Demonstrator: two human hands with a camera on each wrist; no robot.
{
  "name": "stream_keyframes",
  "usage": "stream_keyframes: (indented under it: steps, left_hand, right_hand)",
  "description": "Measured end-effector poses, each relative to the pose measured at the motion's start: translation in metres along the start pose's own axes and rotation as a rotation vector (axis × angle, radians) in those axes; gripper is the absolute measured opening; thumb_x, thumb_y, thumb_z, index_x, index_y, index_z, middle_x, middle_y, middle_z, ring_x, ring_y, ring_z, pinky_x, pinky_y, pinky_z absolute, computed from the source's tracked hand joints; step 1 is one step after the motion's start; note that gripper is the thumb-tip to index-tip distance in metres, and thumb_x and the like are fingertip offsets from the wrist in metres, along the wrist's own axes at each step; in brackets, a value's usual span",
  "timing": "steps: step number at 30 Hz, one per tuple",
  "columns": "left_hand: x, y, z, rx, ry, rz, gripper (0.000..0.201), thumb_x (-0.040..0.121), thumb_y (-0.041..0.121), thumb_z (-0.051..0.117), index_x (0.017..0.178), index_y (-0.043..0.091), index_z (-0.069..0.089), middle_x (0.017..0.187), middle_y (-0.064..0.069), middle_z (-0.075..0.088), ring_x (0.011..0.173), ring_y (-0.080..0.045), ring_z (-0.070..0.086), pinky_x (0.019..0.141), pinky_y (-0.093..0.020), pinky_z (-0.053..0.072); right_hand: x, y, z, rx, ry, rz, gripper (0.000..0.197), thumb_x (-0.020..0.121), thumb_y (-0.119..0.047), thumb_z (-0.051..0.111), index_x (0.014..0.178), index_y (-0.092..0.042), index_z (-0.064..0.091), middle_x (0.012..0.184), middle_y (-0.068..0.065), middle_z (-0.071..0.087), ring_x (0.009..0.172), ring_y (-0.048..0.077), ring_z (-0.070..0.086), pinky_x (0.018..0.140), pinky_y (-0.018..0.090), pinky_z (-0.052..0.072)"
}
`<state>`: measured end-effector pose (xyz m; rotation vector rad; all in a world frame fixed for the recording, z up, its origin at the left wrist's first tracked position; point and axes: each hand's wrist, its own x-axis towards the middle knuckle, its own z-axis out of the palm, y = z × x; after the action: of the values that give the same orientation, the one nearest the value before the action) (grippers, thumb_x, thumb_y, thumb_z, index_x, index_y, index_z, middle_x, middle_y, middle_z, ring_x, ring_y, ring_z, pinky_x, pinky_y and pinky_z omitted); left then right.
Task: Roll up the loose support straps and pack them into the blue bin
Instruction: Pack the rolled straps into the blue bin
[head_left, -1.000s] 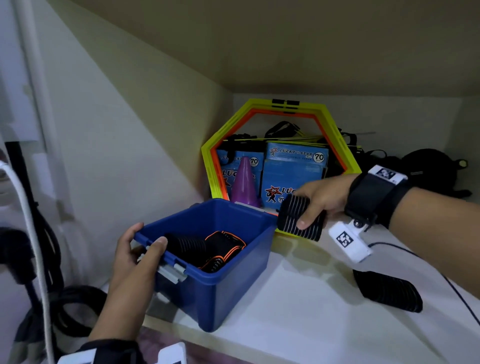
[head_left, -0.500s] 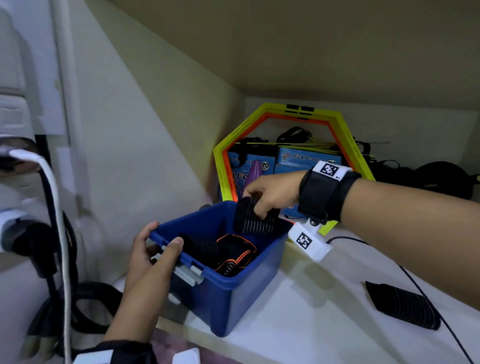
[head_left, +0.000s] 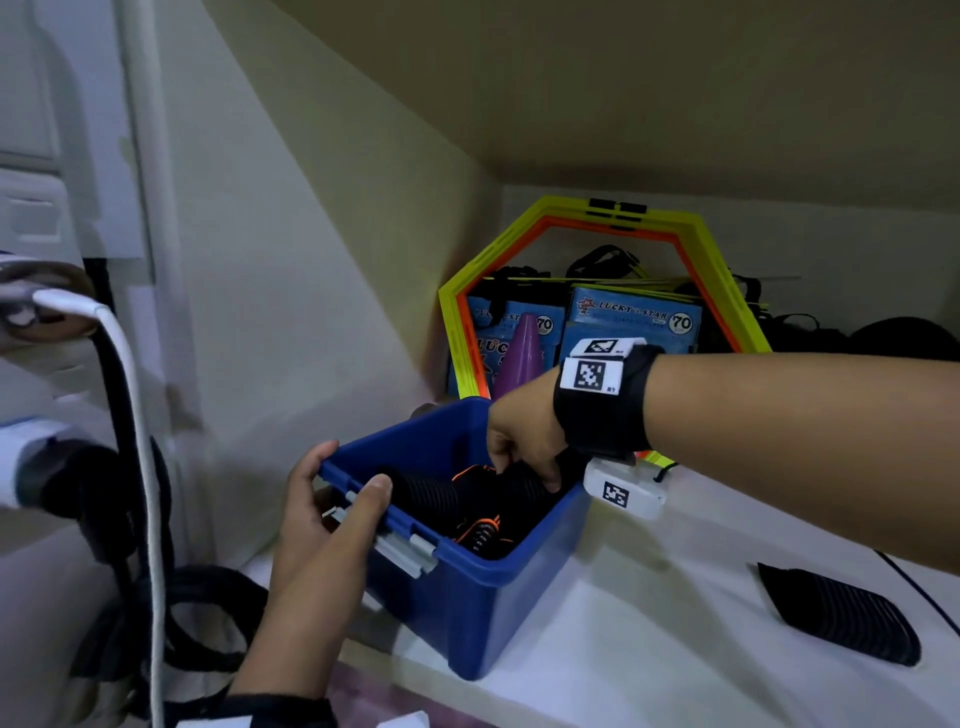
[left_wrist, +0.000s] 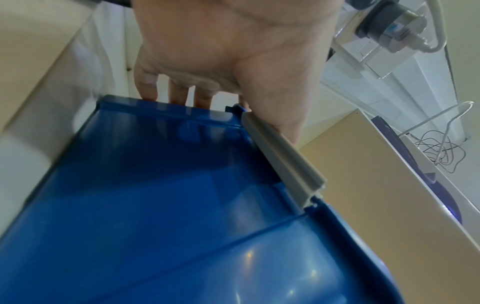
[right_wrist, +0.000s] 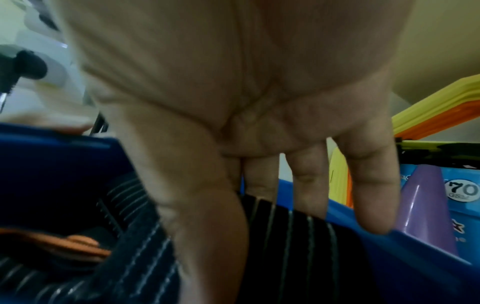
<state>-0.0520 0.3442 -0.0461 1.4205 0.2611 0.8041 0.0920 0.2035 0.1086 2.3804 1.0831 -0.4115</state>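
Note:
The blue bin stands at the left end of a white shelf. My left hand grips its near left rim beside a grey latch, with the fingers hooked over the bin edge. My right hand reaches down inside the bin and holds a rolled black ribbed strap between thumb and fingers. In the bin lie another black roll and an orange-trimmed roll. One more black strap lies on the shelf at the right.
Yellow and orange hexagon rings lean on the back wall, with blue paper packs and a purple cone inside them. Black bags sit at the back right. Cables hang at the left. A sloped ceiling hangs low overhead.
My right hand has carried the rolled strap left and down, from above the shelf into the bin. My left hand has kept its hold on the rim.

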Motion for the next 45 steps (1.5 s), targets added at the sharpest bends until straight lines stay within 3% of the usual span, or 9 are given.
stream_keyframes:
  steps: [10,16,20,28,34,37,39,42,45]
  left_hand:
    - [-0.001,0.001,0.0,-0.015,-0.005,0.003,0.051,0.081,0.046,0.076,0.122,0.057,0.048,0.116,0.0,0.065,0.101,-0.019,0.068,0.096,-0.048,0.053]
    - [-0.001,0.001,-0.002,-0.013,-0.022,0.003,0.048,0.083,0.047,0.074,0.123,0.058,0.049,0.118,0.003,0.064,0.106,-0.018,0.066,0.1,-0.049,0.051]
    - [0.001,0.004,-0.004,-0.01,-0.032,0.017,0.064,0.062,0.063,0.072,0.123,0.058,0.051,0.113,-0.001,0.068,0.102,-0.021,0.069,0.093,-0.046,0.054]
    - [-0.002,0.011,0.011,-0.046,-0.062,-0.031,0.048,0.097,0.019,0.06,0.139,0.039,0.05,0.099,0.013,0.074,0.087,0.004,0.069,0.074,-0.02,0.051]
    - [-0.021,0.019,0.041,-0.074,-0.141,-0.139,0.059,0.094,0.028,0.061,0.149,0.033,0.043,0.147,0.016,0.051,0.121,0.003,0.056,0.117,-0.035,0.034]
    - [-0.03,0.019,0.061,-0.004,-0.213,-0.124,0.048,0.102,0.017,0.051,0.148,0.029,0.044,0.139,0.018,0.054,0.094,0.02,0.059,0.09,-0.014,0.048]
    - [-0.03,0.022,0.073,0.015,-0.25,-0.159,0.04,0.101,0.023,0.054,0.139,0.035,0.052,0.122,0.023,0.067,0.094,0.015,0.064,0.076,-0.016,0.054]
    - [-0.028,0.03,0.087,0.054,-0.298,-0.209,0.037,0.096,0.034,0.061,0.133,0.039,0.062,0.127,0.013,0.069,0.12,-0.01,0.063,0.096,-0.041,0.053]
    - [-0.029,0.037,0.101,0.158,-0.318,-0.192,0.025,0.097,0.035,0.06,0.119,0.031,0.073,0.117,-0.002,0.074,0.109,-0.024,0.07,0.098,-0.048,0.052]
  right_hand:
    - [-0.012,0.013,-0.011,0.025,0.135,0.078,0.053,0.082,-0.015,0.077,0.132,-0.023,0.059,0.124,0.0,0.059,0.11,0.02,0.057,0.094,0.036,0.051]
    - [-0.023,0.057,0.004,0.135,0.245,0.281,0.039,0.092,-0.017,0.065,0.13,-0.012,0.057,0.104,0.002,0.064,0.068,0.011,0.055,0.055,0.023,0.045]
    - [-0.029,0.075,0.035,0.451,0.178,0.301,0.036,0.093,-0.01,0.063,0.128,-0.014,0.055,0.084,0.002,0.064,0.057,0.011,0.067,0.056,0.027,0.058]
    - [-0.058,0.093,0.081,0.756,0.242,0.239,0.031,0.089,0.001,0.063,0.119,-0.005,0.056,0.071,0.019,0.067,0.044,0.019,0.063,0.052,0.028,0.058]
    - [-0.108,0.11,0.13,0.97,0.275,0.189,0.049,0.083,0.004,0.061,0.126,-0.011,0.043,0.074,0.026,0.068,0.054,0.031,0.065,0.065,0.043,0.062]
    - [-0.136,0.115,0.155,1.094,0.318,0.185,0.046,0.084,0.005,0.059,0.125,-0.009,0.045,0.078,0.029,0.065,0.049,0.028,0.064,0.057,0.039,0.061]
    - [-0.155,0.118,0.17,1.177,0.343,0.198,0.042,0.086,0.005,0.06,0.124,-0.008,0.046,0.079,0.029,0.063,0.053,0.028,0.064,0.057,0.04,0.062]
    - [-0.18,0.117,0.189,1.27,0.374,0.2,0.03,0.087,0.003,0.061,0.111,-0.011,0.05,0.076,0.026,0.06,0.057,0.028,0.063,0.059,0.041,0.061]
    - [-0.198,0.116,0.205,1.328,0.404,0.221,0.035,0.087,0.0,0.066,0.117,-0.007,0.048,0.075,0.026,0.06,0.054,0.027,0.063,0.052,0.037,0.061]
